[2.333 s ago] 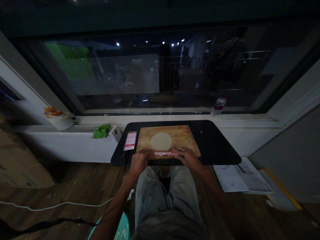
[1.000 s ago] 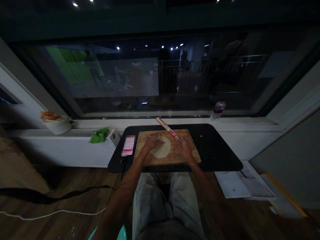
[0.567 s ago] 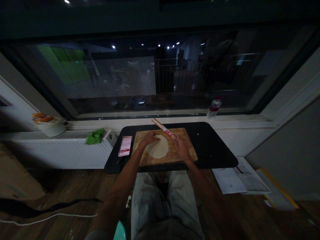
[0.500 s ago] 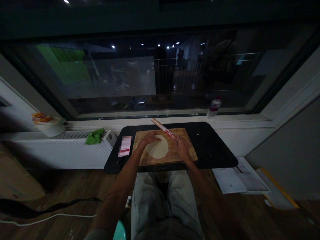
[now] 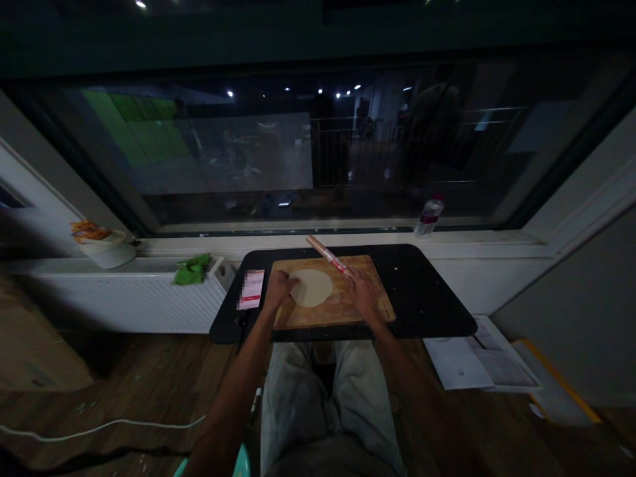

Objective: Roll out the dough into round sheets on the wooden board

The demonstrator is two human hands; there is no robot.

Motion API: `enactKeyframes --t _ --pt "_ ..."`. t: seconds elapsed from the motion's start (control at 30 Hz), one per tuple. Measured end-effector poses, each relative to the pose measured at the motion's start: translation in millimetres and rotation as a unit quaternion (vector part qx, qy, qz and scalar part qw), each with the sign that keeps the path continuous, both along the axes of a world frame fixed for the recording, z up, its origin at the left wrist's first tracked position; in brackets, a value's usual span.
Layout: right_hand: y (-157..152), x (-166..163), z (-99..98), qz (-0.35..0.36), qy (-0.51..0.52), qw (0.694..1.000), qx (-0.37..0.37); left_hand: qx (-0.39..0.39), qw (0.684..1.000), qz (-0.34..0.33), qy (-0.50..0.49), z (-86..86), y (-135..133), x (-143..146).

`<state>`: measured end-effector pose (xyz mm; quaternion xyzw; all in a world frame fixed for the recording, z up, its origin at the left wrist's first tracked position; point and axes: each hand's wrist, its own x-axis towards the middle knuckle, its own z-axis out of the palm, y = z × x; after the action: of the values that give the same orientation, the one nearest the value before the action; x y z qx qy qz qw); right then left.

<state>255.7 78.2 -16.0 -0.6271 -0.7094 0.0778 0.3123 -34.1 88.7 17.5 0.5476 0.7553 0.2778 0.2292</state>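
Note:
A round, thin sheet of dough (image 5: pixel 314 289) lies on a wooden cutting board (image 5: pixel 342 313). At its left edge is my left hand (image 5: pixel 279 289), fingers curled and thumb against the rim, pinching the dough. My right hand (image 5: pixel 362 293) is closed around the lower end of a rolling pin (image 5: pixel 325 253) with a red and white printed part. The pin slants up and to the left, over the board's far edge, apart from my left hand.
The board rests on a black table (image 5: pixel 422 298). A phone (image 5: pixel 251 289) with a lit screen lies left of the board. Beyond, a bottle (image 5: pixel 428 217) stands on the windowsill, and a green cloth (image 5: pixel 192 269) and a white tub (image 5: pixel 110 250) sit on the radiator.
My left hand has moved from the dough's upper part to its left edge. The dough appears slightly wider and less tall. My right hand keeps its hold on the rolling pin.

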Motion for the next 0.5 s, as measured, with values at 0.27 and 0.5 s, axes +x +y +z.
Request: enactKeyframes --t 0.27,0.5 --pt "-8.3 -2.8 6.7 -0.004 -0.044 0.999 -0.016 -0.106 0.992 -0.047 0.041 -4.0 -44.5 -2.1" --pt "-9.1 -6.6 7.6 0.005 -0.092 0.996 -0.015 0.098 0.944 -0.223 0.223 -4.4 -39.5 39.7"
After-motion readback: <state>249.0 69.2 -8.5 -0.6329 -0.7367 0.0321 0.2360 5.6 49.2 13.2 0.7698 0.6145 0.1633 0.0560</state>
